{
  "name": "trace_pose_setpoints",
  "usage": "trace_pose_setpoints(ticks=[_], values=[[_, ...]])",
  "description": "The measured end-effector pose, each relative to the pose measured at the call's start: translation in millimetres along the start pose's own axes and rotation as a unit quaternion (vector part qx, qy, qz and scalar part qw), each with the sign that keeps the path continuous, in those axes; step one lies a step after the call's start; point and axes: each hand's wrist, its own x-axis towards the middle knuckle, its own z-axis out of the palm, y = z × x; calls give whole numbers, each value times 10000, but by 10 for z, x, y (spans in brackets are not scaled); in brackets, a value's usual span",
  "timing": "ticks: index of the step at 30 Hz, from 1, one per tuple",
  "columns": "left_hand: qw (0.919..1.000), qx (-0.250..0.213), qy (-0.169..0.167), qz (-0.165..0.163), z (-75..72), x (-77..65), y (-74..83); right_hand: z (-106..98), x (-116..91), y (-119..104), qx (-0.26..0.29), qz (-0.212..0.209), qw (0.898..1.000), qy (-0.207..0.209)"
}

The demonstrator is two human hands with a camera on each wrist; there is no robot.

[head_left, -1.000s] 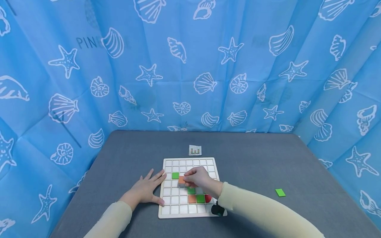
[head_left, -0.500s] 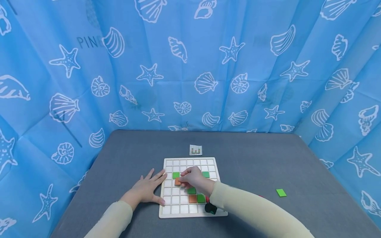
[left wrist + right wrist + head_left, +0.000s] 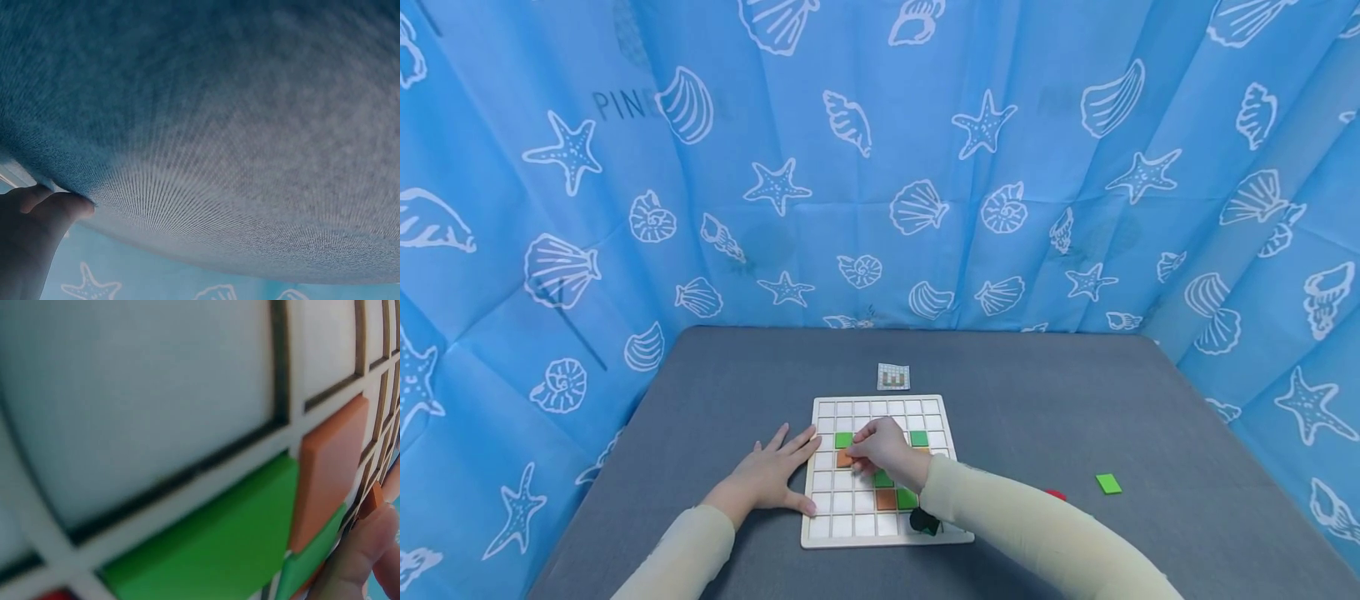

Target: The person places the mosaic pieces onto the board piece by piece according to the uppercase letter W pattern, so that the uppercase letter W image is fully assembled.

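Observation:
My right hand (image 3: 889, 450) pinches an orange tile (image 3: 844, 459) at a cell of the white grid board (image 3: 842, 527), just in front of a green tile (image 3: 843, 440). In the right wrist view the thumb and finger meet at the orange tile's edge (image 3: 373, 499). Whether the tile lies fully flat in the cell I cannot tell. My left hand (image 3: 767, 479) rests with fingers spread at the board's left edge; in the left wrist view part of it (image 3: 44, 219) shows. Other green tiles (image 3: 883, 479) and an orange tile (image 3: 886, 499) sit on the board, partly hidden by my right arm.
Behind the board lies a small printed pattern card (image 3: 892, 377). A loose green tile (image 3: 1108, 484) is on the grey table (image 3: 1015, 392) at the right. Something red (image 3: 1056, 494) peeks out behind my right sleeve. A blue shell-print curtain (image 3: 880, 167) hangs around the table.
My right hand has moved slightly left with the orange tile, down to the cell in front of the green tile. The left hand has stayed put.

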Motion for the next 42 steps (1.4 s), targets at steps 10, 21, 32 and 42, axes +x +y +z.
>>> trace_pose_setpoints(ticks=[10,21,32,42], values=[[10000,68,41,35,3,14,-17,-50,-16,10,108,-154,9998,-95],[9999,-99,-40,16,6,18,-21,-382,-177,-46,215,-335,9992,-103],[9998,-140,-25,114,4,2,-33,-975,-448,-177,-59,-384,9980,503],[9999,-102,-64,122,54,43,-67,-1598,-704,-166,-615,-683,9940,597]])
